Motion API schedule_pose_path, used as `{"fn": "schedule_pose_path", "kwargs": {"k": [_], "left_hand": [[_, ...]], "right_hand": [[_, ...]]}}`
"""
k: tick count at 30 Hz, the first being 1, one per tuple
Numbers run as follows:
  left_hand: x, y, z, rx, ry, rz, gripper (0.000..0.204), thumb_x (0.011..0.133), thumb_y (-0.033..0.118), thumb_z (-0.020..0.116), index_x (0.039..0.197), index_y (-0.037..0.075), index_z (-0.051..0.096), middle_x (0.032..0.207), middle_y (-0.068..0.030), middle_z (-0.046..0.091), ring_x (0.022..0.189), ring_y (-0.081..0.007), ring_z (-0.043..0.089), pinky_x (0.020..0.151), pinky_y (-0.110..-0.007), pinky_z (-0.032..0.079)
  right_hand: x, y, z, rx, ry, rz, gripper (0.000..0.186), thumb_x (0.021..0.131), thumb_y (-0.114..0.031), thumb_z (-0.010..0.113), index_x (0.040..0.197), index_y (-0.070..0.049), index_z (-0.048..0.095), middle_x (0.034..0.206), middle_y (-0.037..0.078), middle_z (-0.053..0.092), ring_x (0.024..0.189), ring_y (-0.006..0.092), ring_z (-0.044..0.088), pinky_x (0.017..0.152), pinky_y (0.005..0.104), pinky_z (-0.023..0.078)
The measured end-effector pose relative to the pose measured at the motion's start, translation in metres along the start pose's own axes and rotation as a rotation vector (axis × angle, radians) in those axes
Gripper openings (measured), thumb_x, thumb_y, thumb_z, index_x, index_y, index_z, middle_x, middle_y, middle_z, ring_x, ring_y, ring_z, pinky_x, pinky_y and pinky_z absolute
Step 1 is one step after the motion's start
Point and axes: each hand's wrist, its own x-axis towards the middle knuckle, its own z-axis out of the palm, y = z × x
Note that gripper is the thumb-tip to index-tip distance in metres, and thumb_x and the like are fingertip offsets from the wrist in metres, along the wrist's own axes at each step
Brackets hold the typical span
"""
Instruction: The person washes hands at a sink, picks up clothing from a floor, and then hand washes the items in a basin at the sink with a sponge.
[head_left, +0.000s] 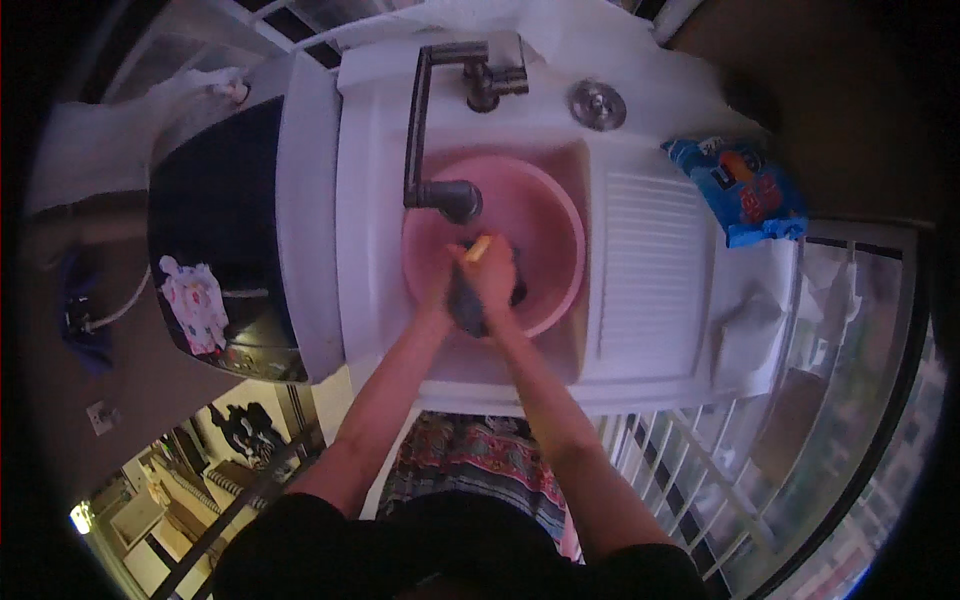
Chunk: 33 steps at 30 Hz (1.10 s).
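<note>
Both my hands are together inside a pink basin [568, 215] that stands in a white sink [372, 330]. My right hand [494, 278] is closed around a small yellow bar [480, 247] that looks like soap. Beneath it, my left hand [443, 283] grips a dark grey cloth [467, 306], which bunches between the two hands. The left fingers are partly hidden by the cloth and by my right hand. Just beyond the hands, the dark faucet's spout [460, 200] hangs over the basin.
A ribbed white drainboard [650, 270] adjoins the sink on the right, with a blue packet [745, 195] at its far edge. A round metal drain strainer [597, 104] lies behind the basin. On the left stands a dark-topped appliance [225, 180] with a patterned cloth [195, 305] on it.
</note>
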Motion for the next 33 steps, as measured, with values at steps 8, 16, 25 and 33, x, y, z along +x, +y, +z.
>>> {"fn": "schedule_pose_path", "kwargs": {"k": [8,16,25,33], "left_hand": [[0.0,0.045,0.018,0.145,-0.044,0.077,0.044,0.087,0.04,0.047,0.119,0.01,0.045,0.112,-0.0052,0.053,0.104,-0.0205,0.05,0.089,-0.035,0.041],[-0.001,0.02,0.007,0.033,0.05,-0.088,0.055,0.082,0.043,0.055,0.119,0.003,0.044,0.113,-0.0083,0.051,0.103,-0.0194,0.049,0.089,-0.035,0.04],[-0.019,-0.037,0.045,-0.097,-0.083,0.035,0.047,0.086,0.03,0.049,0.124,0.005,0.037,0.12,-0.0082,0.047,0.108,-0.0221,0.048,0.093,-0.04,0.039],[-0.02,-0.033,0.034,-0.063,-0.055,0.039,0.039,0.091,0.029,0.035,0.123,0.008,0.038,0.116,-0.0084,0.048,0.103,-0.0225,0.051,0.09,-0.041,0.041]], "right_hand": [[0.053,0.068,-0.064,1.034,-0.871,0.625,0.045,0.077,-0.024,0.062,0.111,0.0,0.046,0.088,0.006,0.057,0.08,0.0138,0.054,0.07,0.0278,0.044],[0.037,0.016,-0.077,0.386,-0.488,0.137,0.039,0.065,-0.014,0.067,0.099,-0.003,0.048,0.09,0.019,0.054,0.082,0.0279,0.056,0.069,0.0343,0.045],[0.023,0.004,-0.043,-0.062,-0.201,0.176,0.052,0.067,-0.032,0.068,0.101,-0.001,0.044,0.098,0.022,0.055,0.092,0.0391,0.054,0.076,0.045,0.042],[0.02,0.01,-0.046,0.127,-0.336,0.519,0.073,0.067,-0.037,0.068,0.119,0.001,0.036,0.105,0.023,0.053,0.097,0.0374,0.053,0.078,0.0424,0.044]]}}
